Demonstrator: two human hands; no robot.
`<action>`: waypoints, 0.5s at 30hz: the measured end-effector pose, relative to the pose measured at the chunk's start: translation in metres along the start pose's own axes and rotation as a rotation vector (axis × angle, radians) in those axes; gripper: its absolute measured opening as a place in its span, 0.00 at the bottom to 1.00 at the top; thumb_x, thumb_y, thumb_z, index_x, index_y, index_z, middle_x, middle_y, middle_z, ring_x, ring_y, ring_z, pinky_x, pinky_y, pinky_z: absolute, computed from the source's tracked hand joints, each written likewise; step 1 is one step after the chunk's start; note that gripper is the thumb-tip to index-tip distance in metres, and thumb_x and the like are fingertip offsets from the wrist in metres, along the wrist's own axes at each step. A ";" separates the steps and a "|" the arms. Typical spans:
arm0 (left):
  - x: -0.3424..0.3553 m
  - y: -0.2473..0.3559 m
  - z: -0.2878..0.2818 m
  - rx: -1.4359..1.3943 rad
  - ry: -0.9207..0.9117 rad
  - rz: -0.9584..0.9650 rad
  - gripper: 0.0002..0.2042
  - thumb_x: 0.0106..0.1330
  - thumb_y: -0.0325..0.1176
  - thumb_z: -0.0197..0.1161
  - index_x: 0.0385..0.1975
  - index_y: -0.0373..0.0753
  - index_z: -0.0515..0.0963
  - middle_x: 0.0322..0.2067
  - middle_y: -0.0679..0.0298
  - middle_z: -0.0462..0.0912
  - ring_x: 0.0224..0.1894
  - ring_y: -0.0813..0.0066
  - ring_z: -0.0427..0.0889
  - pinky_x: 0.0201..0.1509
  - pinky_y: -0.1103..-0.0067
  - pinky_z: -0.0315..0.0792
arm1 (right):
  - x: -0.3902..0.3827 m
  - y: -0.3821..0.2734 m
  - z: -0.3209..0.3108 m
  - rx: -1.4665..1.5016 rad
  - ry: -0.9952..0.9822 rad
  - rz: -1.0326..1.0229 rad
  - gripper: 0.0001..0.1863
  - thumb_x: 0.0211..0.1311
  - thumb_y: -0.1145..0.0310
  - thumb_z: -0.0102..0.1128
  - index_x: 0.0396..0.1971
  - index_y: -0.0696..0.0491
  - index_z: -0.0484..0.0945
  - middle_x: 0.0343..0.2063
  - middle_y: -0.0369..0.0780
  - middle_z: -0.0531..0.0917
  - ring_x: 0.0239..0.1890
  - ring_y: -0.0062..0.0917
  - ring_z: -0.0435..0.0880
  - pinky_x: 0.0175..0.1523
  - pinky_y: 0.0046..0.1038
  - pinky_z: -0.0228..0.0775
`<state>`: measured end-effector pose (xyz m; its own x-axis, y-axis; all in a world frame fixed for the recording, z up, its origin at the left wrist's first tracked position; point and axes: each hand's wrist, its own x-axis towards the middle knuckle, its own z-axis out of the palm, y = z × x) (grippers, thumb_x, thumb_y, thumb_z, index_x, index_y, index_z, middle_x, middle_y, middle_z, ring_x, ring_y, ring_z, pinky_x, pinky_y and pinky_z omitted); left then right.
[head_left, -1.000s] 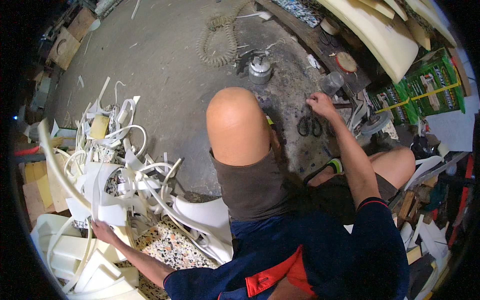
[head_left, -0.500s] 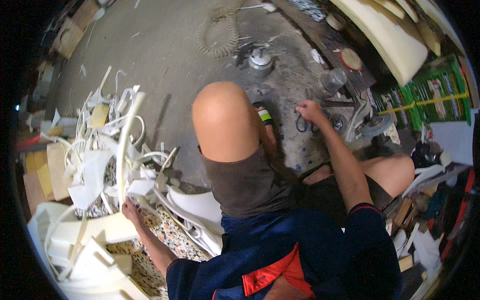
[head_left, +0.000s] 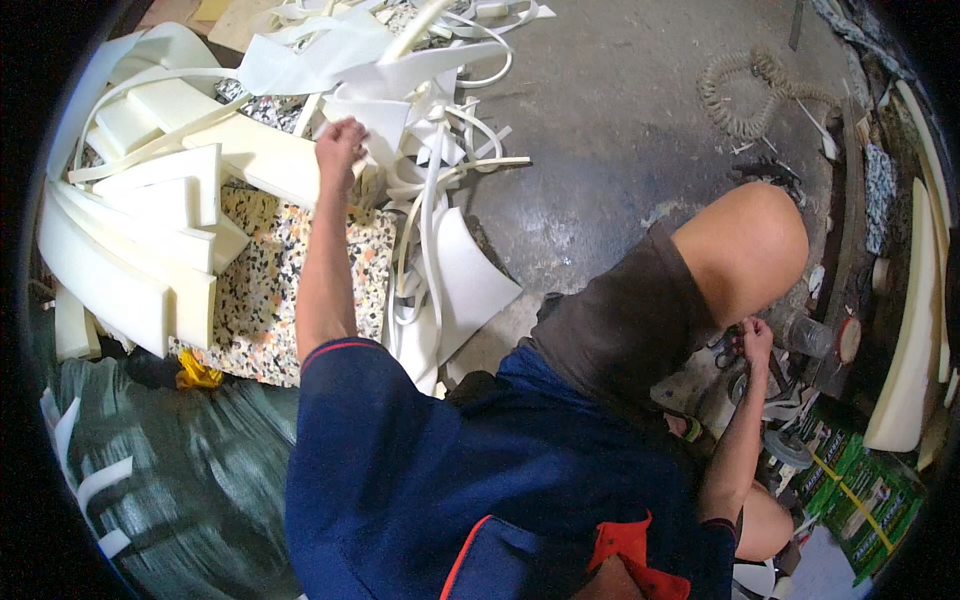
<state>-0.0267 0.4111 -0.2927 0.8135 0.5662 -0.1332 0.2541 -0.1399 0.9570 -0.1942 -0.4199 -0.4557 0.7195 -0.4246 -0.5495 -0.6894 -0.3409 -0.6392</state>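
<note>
My left hand (head_left: pixel 342 150) reaches over a heap of white foam offcuts (head_left: pixel 365 55), its fingers curled beside a pale foam slab (head_left: pixel 262 150). What they hold, if anything, cannot be made out. Low on the right, past my bent knee, my right hand (head_left: pixel 757 340) is closed near the floor. Dark scissors handles (head_left: pixel 727 354) show at its fingers, and it appears to grip the scissors; their blades are hidden. Below my left hand lies a speckled foam block (head_left: pixel 265 300), with stacked cream foam pieces (head_left: pixel 160 250) at its left.
Dark green sheeting (head_left: pixel 180 470) with a yellow scrap (head_left: pixel 198 373) lies near left. A coiled hose (head_left: pixel 735 100) rests on the concrete floor (head_left: pixel 620 90). Right of my right hand stand a clear cup (head_left: pixel 806 336), a green package (head_left: pixel 865 495) and a long foam piece (head_left: pixel 905 340).
My view has swung left, so the foam heap sits nearer the middle. My left hand has come away from the long white strip and lies over other foam. My right hand stays by the scissors.
</note>
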 end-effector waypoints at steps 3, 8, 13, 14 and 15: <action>-0.032 -0.066 0.014 0.386 0.116 0.087 0.12 0.63 0.40 0.67 0.30 0.36 0.81 0.23 0.67 0.81 0.26 0.81 0.76 0.28 0.81 0.71 | 0.002 0.005 -0.001 0.020 -0.028 0.036 0.16 0.68 0.60 0.61 0.45 0.58 0.77 0.25 0.37 0.80 0.18 0.22 0.80 0.19 0.28 0.67; -0.094 -0.143 0.034 0.909 0.072 0.312 0.15 0.60 0.33 0.61 0.45 0.36 0.81 0.49 0.48 0.82 0.49 0.51 0.81 0.52 0.63 0.73 | 0.001 0.013 -0.007 -0.048 -0.007 0.030 0.18 0.68 0.60 0.60 0.47 0.58 0.77 0.25 0.38 0.80 0.18 0.23 0.81 0.19 0.28 0.67; -0.099 -0.146 0.037 0.875 0.107 0.460 0.20 0.60 0.29 0.57 0.54 0.37 0.75 0.52 0.50 0.76 0.52 0.48 0.76 0.55 0.60 0.71 | -0.001 0.012 -0.010 -0.052 -0.005 0.034 0.18 0.68 0.59 0.61 0.46 0.59 0.77 0.26 0.38 0.80 0.18 0.23 0.81 0.19 0.27 0.68; -0.096 -0.144 0.037 0.859 0.122 0.484 0.20 0.60 0.29 0.57 0.54 0.37 0.74 0.51 0.50 0.76 0.51 0.48 0.77 0.55 0.60 0.71 | -0.002 0.010 -0.010 -0.057 -0.002 0.036 0.17 0.68 0.59 0.61 0.45 0.59 0.77 0.26 0.38 0.80 0.18 0.23 0.81 0.19 0.27 0.68; -0.092 -0.142 0.034 0.881 0.113 0.401 0.19 0.62 0.31 0.57 0.54 0.37 0.74 0.49 0.49 0.77 0.51 0.47 0.76 0.54 0.60 0.71 | -0.004 0.009 -0.008 -0.030 0.009 0.080 0.17 0.68 0.59 0.61 0.45 0.58 0.77 0.26 0.38 0.80 0.18 0.23 0.81 0.20 0.27 0.69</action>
<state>-0.1198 0.3507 -0.4253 0.8816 0.4123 0.2299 0.3072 -0.8708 0.3838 -0.2043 -0.4284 -0.4548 0.6614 -0.4592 -0.5931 -0.7468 -0.3302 -0.5773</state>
